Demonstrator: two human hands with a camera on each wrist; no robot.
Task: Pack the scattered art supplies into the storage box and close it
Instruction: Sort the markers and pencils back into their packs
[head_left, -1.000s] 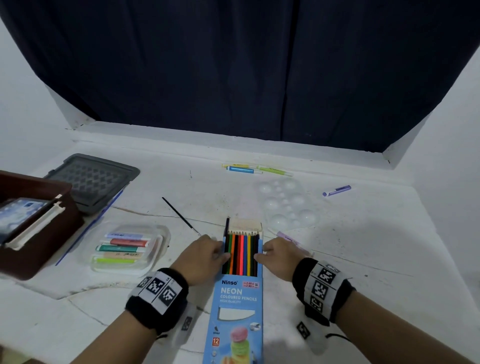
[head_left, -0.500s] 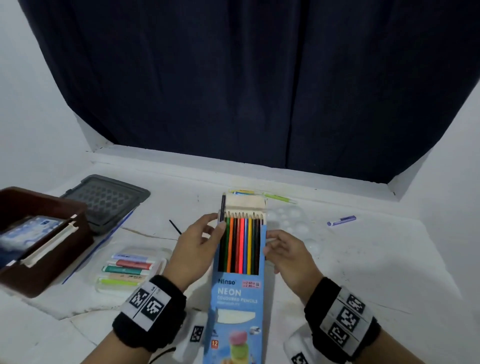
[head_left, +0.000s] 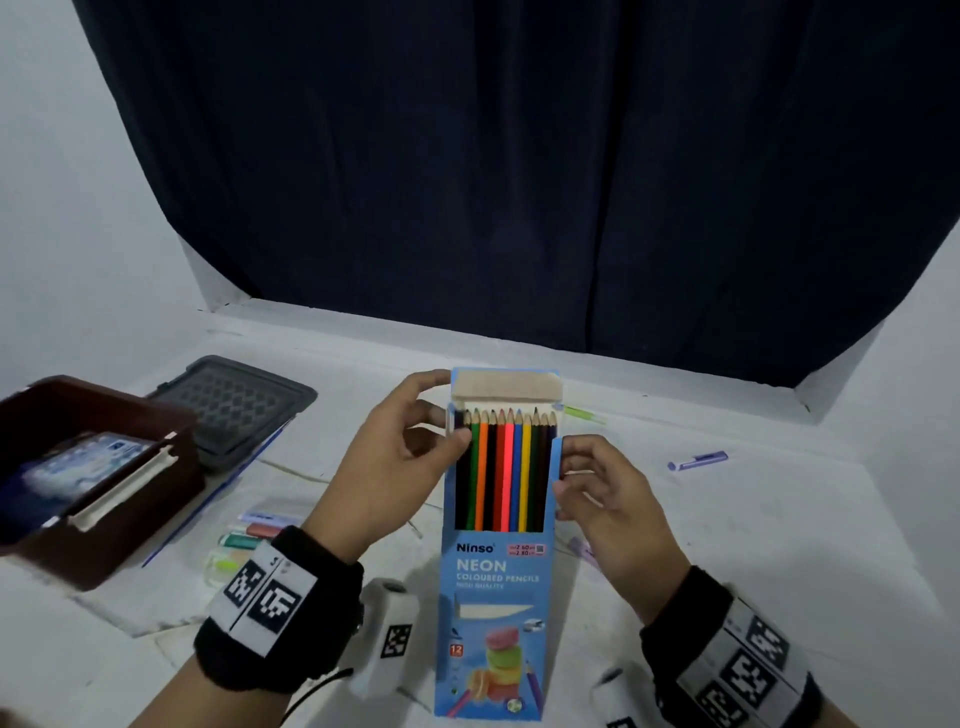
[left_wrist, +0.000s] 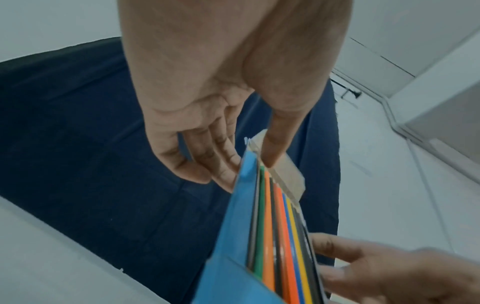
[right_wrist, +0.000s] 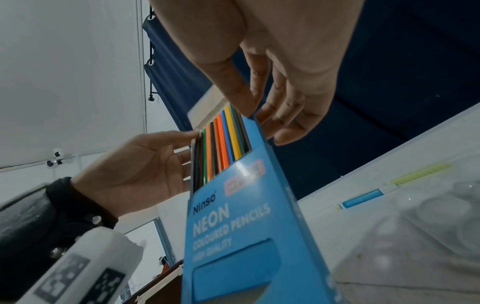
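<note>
A blue box of coloured pencils (head_left: 493, 577) stands tilted up off the white table, top flap (head_left: 506, 385) open and the pencil tips (head_left: 511, 415) showing. My left hand (head_left: 447, 415) pinches its upper left edge, thumb on the front by the dark pencil, fingers behind the flap; the left wrist view shows the same pinch (left_wrist: 246, 172). My right hand (head_left: 565, 467) pinches the right edge, thumb in front and fingers behind (right_wrist: 262, 123). The brown storage box (head_left: 171, 467) sits open at far left with things inside. Its grey lid (head_left: 234, 405) lies behind it.
A clear tray of markers (head_left: 249, 540) lies between the storage box and my left wrist. A purple marker (head_left: 696, 460) lies at right, a green pen (head_left: 584, 414) behind the pencil box. The right wrist view shows a clear paint palette (right_wrist: 428, 226) and a blue pen (right_wrist: 363, 198).
Both hands have lifted the pencil box from flat on the table to nearly upright. The dark pencil that stuck out at the left now lines up with the others.
</note>
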